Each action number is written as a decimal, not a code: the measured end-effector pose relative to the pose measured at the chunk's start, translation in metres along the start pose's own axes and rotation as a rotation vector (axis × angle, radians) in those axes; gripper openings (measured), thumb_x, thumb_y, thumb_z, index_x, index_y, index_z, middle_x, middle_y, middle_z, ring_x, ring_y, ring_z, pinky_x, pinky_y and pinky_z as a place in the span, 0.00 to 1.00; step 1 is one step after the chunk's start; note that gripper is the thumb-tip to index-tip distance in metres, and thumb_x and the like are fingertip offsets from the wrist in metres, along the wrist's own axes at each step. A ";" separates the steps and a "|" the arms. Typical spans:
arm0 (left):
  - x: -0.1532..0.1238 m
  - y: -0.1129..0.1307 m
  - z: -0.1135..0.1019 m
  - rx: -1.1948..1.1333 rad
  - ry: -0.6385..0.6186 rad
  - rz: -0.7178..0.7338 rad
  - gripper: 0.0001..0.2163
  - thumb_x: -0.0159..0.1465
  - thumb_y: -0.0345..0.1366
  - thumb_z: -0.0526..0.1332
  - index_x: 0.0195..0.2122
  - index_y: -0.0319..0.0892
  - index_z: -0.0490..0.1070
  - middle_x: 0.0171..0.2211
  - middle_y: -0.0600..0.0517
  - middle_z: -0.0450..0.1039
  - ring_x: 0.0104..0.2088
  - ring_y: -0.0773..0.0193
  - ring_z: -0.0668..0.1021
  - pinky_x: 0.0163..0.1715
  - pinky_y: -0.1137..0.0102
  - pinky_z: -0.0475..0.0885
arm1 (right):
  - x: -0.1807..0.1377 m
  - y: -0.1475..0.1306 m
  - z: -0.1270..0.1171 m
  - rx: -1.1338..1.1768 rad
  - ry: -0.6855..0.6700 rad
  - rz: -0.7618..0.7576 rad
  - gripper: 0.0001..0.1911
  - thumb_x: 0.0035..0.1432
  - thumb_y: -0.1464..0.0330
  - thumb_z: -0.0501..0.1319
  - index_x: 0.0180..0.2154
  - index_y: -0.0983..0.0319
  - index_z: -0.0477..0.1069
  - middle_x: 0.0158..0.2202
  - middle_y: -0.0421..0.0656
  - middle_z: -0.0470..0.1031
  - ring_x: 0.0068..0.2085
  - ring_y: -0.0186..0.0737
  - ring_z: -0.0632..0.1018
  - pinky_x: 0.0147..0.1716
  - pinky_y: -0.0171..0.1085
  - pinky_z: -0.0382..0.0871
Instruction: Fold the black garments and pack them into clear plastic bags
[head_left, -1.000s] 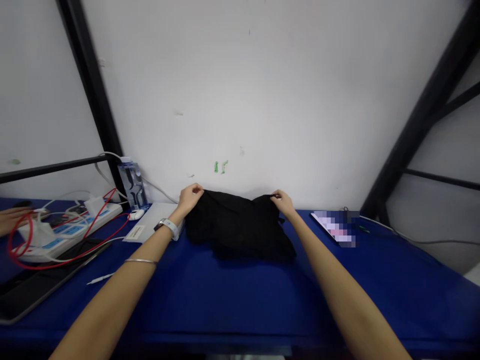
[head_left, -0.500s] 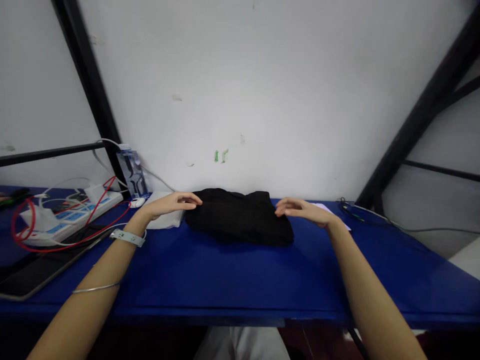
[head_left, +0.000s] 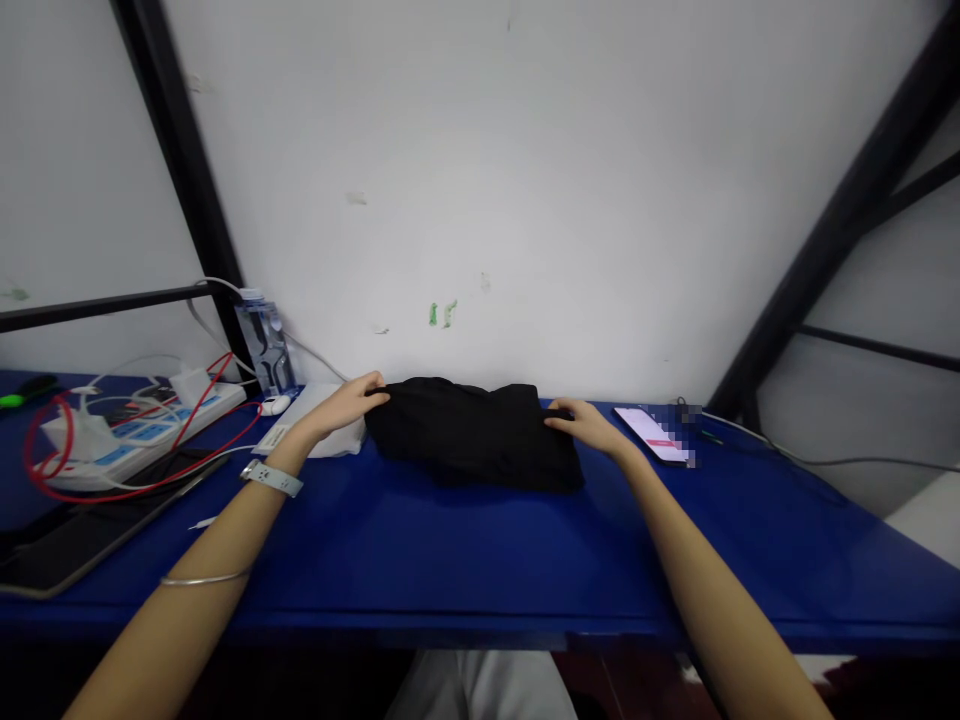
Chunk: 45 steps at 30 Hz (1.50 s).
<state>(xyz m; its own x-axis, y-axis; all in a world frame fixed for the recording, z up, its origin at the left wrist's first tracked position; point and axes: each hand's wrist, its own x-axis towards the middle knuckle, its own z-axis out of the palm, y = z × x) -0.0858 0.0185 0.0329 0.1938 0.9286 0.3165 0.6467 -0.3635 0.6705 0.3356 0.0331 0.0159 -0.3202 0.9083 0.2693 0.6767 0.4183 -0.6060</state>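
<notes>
Both our grips pinch fabric: the left hand (head_left: 346,405) has thumb and fingers together on the upper left corner of the black cloth (head_left: 472,435), the right hand (head_left: 590,425) nips its right side. We've got wrists angled inward, forearms stretching up from the bottom corners towards each other. Between our hands the cloth lies rumpled on the blue worktop (head_left: 465,560), near the wall (head_left: 480,200). Right of us, a lit phone (head_left: 649,432).
</notes>
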 end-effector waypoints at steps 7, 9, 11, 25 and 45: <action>-0.006 0.027 -0.023 -0.397 0.164 -0.149 0.11 0.55 0.42 0.61 0.36 0.45 0.62 0.24 0.58 0.64 0.26 0.67 0.68 0.25 0.74 0.60 | -0.005 -0.030 -0.004 0.547 0.022 0.092 0.15 0.49 0.59 0.65 0.36 0.60 0.66 0.34 0.42 0.75 0.36 0.40 0.75 0.34 0.36 0.69; -0.005 0.029 -0.025 -0.454 0.182 -0.206 0.14 0.54 0.42 0.62 0.38 0.45 0.62 0.24 0.58 0.65 0.25 0.67 0.68 0.25 0.74 0.60 | -0.001 -0.030 0.002 0.560 0.040 0.099 0.16 0.48 0.59 0.65 0.36 0.59 0.68 0.34 0.41 0.75 0.36 0.40 0.76 0.35 0.37 0.69; -0.005 0.023 -0.021 -0.430 0.168 -0.226 0.15 0.54 0.43 0.63 0.40 0.45 0.63 0.24 0.57 0.66 0.26 0.66 0.70 0.25 0.73 0.61 | 0.004 -0.023 0.009 0.456 0.068 0.081 0.14 0.49 0.59 0.65 0.35 0.60 0.69 0.34 0.41 0.75 0.38 0.41 0.75 0.37 0.38 0.69; -0.006 -0.008 -0.013 -0.098 -0.152 -0.309 0.22 0.48 0.47 0.66 0.43 0.43 0.74 0.49 0.46 0.75 0.51 0.50 0.73 0.45 0.65 0.68 | -0.002 -0.075 0.051 -0.214 0.030 -0.370 0.16 0.66 0.61 0.52 0.50 0.55 0.70 0.51 0.45 0.73 0.53 0.45 0.71 0.54 0.50 0.62; 0.025 0.071 0.051 -0.016 -0.118 -0.139 0.17 0.56 0.52 0.59 0.28 0.41 0.68 0.29 0.47 0.75 0.31 0.58 0.75 0.29 0.68 0.64 | 0.001 -0.056 0.058 0.294 0.655 0.111 0.11 0.53 0.68 0.50 0.31 0.60 0.70 0.33 0.43 0.76 0.36 0.42 0.76 0.41 0.40 0.67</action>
<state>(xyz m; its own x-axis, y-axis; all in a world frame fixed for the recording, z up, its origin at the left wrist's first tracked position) 0.0024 0.0200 0.0543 0.1889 0.9719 0.1401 0.6615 -0.2315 0.7133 0.2586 0.0100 0.0070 0.2654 0.8044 0.5315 0.4463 0.3862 -0.8073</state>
